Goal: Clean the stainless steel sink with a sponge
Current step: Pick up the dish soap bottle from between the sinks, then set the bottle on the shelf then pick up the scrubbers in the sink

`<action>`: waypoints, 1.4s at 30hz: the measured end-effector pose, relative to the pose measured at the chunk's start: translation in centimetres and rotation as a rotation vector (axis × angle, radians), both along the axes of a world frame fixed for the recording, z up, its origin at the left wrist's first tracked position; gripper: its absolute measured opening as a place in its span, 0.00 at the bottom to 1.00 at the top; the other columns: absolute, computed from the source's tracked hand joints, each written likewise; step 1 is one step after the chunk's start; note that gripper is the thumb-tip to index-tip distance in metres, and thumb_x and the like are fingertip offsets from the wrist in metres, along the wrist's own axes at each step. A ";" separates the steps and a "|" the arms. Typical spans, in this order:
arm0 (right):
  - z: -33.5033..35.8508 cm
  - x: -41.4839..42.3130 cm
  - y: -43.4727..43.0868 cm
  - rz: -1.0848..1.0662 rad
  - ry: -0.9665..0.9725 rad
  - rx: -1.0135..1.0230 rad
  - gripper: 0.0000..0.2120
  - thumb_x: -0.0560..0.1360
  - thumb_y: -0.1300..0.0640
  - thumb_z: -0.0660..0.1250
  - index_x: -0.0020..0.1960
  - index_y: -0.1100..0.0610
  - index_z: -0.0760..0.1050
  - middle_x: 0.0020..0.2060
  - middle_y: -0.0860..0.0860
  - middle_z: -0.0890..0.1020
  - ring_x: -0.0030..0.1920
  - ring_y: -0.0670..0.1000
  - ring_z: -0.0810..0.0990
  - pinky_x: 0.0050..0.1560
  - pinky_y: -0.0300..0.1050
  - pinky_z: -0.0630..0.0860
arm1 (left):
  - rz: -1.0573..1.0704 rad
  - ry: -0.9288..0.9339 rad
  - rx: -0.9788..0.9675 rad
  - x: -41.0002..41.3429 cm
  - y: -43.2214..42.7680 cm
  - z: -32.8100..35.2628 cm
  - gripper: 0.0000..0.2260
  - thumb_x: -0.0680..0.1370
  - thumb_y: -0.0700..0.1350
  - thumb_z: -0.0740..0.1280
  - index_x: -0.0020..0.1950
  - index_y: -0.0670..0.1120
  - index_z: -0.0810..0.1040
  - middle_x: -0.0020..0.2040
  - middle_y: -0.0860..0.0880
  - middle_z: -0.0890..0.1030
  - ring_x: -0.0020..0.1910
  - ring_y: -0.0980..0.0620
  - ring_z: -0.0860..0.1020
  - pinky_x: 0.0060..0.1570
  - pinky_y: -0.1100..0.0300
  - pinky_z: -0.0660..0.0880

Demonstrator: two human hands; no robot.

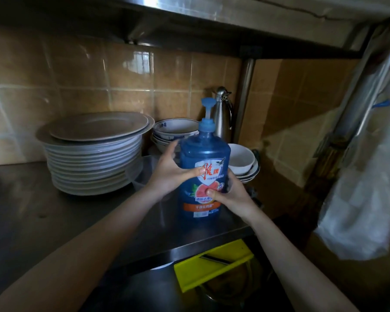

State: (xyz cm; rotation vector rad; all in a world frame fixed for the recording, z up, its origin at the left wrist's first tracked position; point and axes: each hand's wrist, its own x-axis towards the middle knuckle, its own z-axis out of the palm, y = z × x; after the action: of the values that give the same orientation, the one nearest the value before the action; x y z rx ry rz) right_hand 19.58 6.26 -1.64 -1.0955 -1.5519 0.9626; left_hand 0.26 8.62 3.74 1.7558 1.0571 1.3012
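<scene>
Here, both hands close on a blue pump bottle of dish soap (204, 158) that stands upright over the stainless steel counter (32, 210); whether its base touches the counter or is just clear of it cannot be told. The left hand (167, 174) wraps the bottle's left side, thumb laid across the label and fingers curled toward the back. The right hand (231, 194) grips the lower right side, its thumb pressed on the label's pink fruit picture and its fingers hidden behind the bottle. The blue pump head (208, 103) is raised on its stem and points left.

The stainless steel sink (144, 289) lies at the bottom of the view, below the counter's near edge, between the two forearms and in deep shade. A yellow plastic piece (212, 264) lies tilted across its right part, with a dark thin object on top of it.

On the counter to the left of the bottle is a tall stack of white plates (92, 158). Behind the bottle is a stack of blue-patterned bowls (173, 131), and just right of it are white bowls (241, 158) nested on small dishes. A steel flask (222, 118) stands at the back against the tan tiled wall (77, 75). A metal shelf (189, 23) runs overhead, and a clear plastic bag (358, 210) hangs at the right.
</scene>
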 end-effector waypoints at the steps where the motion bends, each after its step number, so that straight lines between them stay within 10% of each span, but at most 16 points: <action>1: 0.0 -0.1 -0.2 -0.013 -0.012 0.000 0.32 0.64 0.49 0.78 0.64 0.42 0.68 0.58 0.45 0.81 0.60 0.47 0.79 0.56 0.41 0.79 | -0.014 0.005 -0.008 -0.1 0.0 0.0 0.36 0.62 0.50 0.80 0.62 0.62 0.63 0.50 0.67 0.72 0.46 0.78 0.72 0.37 0.80 0.70; 8: 0.1 -0.5 -2.5 -0.132 -0.030 0.052 0.30 0.69 0.60 0.75 0.67 0.47 0.66 0.59 0.45 0.79 0.59 0.42 0.78 0.52 0.33 0.77 | 0.024 0.069 -0.058 -1.0 -1.0 -0.6 0.43 0.66 0.53 0.77 0.74 0.56 0.56 0.71 0.47 0.67 0.66 0.50 0.69 0.57 0.57 0.70; 15: 0.7 -0.3 -6.2 -0.276 -0.063 0.038 0.25 0.71 0.68 0.71 0.54 0.41 0.69 0.49 0.34 0.75 0.50 0.28 0.76 0.45 0.22 0.72 | 0.071 0.080 -0.086 -3.8 -3.8 -0.9 0.33 0.70 0.44 0.74 0.72 0.52 0.62 0.67 0.43 0.71 0.61 0.49 0.71 0.56 0.57 0.69; 21: 0.8 -1.5 -11.0 -0.327 -0.079 0.036 0.32 0.71 0.68 0.71 0.72 0.61 0.62 0.67 0.55 0.72 0.69 0.52 0.68 0.67 0.41 0.69 | -0.010 0.076 -0.119 -4.7 -8.7 -1.0 0.29 0.72 0.42 0.72 0.71 0.49 0.64 0.65 0.42 0.72 0.61 0.47 0.74 0.58 0.52 0.73; 30: -0.4 -0.7 -18.5 -0.395 -0.183 0.060 0.22 0.73 0.63 0.70 0.64 0.50 0.70 0.65 0.54 0.74 0.66 0.51 0.72 0.64 0.42 0.70 | -0.071 0.098 -0.109 -5.1 -15.2 -1.6 0.26 0.74 0.40 0.70 0.69 0.46 0.65 0.58 0.44 0.76 0.54 0.47 0.76 0.54 0.55 0.72; 42: -4.6 2.6 -30.9 -0.556 -0.177 -0.067 0.20 0.74 0.63 0.69 0.65 0.60 0.72 0.64 0.54 0.74 0.62 0.49 0.74 0.60 0.38 0.71 | -0.234 0.103 -0.190 0.3 -23.1 -6.0 0.21 0.73 0.35 0.70 0.64 0.43 0.70 0.53 0.41 0.77 0.53 0.42 0.78 0.55 0.53 0.73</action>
State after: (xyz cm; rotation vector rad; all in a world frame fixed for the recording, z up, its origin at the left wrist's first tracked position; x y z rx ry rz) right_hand 22.19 -24.61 -6.21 -1.5845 -1.2477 0.5494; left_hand 0.58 -14.45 -2.27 1.7567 0.9642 0.9455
